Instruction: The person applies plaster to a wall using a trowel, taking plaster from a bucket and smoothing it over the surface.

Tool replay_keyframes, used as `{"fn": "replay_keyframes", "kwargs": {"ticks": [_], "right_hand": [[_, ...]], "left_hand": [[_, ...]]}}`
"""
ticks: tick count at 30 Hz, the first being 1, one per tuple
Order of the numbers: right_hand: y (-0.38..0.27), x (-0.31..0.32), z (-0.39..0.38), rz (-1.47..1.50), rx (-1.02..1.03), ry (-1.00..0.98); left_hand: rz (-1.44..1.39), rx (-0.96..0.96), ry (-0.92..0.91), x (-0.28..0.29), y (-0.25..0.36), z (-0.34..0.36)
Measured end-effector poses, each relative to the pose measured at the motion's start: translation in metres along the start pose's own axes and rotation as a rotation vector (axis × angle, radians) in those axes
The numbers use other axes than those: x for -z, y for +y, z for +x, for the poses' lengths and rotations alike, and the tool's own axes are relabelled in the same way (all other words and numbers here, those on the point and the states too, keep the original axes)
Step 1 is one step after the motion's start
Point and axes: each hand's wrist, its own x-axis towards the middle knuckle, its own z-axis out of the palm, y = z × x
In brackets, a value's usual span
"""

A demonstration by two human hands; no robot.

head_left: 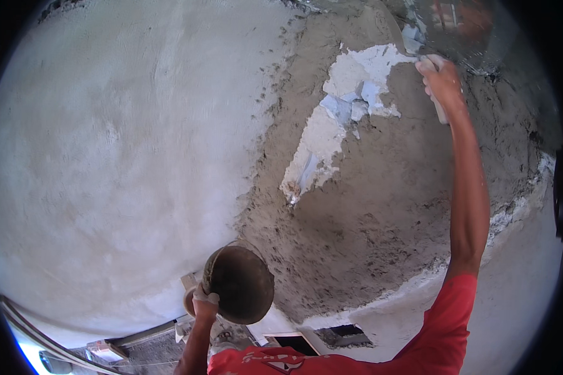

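My right hand (pixel 441 81) is raised at the upper right, fingers wrapped round the pale handle of a trowel (pixel 443 114). Its blade, hard to make out, lies against the wet grey mortar (pixel 381 162) on the wall. Beside it runs an irregular unplastered patch (pixel 322 137), white and pale blue, with broken block edges showing. Low and left of centre, my left hand (pixel 205 302) grips the rim of a dark round bucket (pixel 241 284). The bucket is tilted with its mouth toward me; what lies inside is too dark to tell.
A smooth, pale plastered wall (pixel 125 144) fills the left side. Below are a rectangular dark opening (pixel 344 336), a wooden plank (pixel 145 334) and rubble-strewn ground (pixel 153 356). A curved rail (pixel 50 347) crosses the lower left. Behind my right hand, the upper right corner looks glassy and blurred.
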Motion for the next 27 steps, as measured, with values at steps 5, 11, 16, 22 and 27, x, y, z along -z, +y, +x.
{"fn": "replay_keyframes", "kwargs": {"ticks": [5, 11, 16, 22, 27], "right_hand": [[0.025, -0.011, -0.072, -0.103, 0.1, -0.006], [0.052, -0.068, -0.227, 0.147, -0.262, -0.967], [0.085, -0.13, -0.331, -0.025, 0.128, -1.385], [0.105, -0.176, -0.386, -0.337, 0.644, -0.817], [0.083, -0.211, -0.416, -0.521, 0.782, -0.815]], "left_hand": [[0.076, 0.042, -0.021, 0.001, 0.015, -0.019], [0.082, -0.027, -0.11, -0.006, 0.055, -0.029], [0.192, -0.216, -0.169, -0.016, 0.092, -0.021], [0.081, -0.277, -0.256, -0.04, 0.105, 0.006], [0.034, -0.284, -0.31, -0.045, 0.129, 0.006]]}}
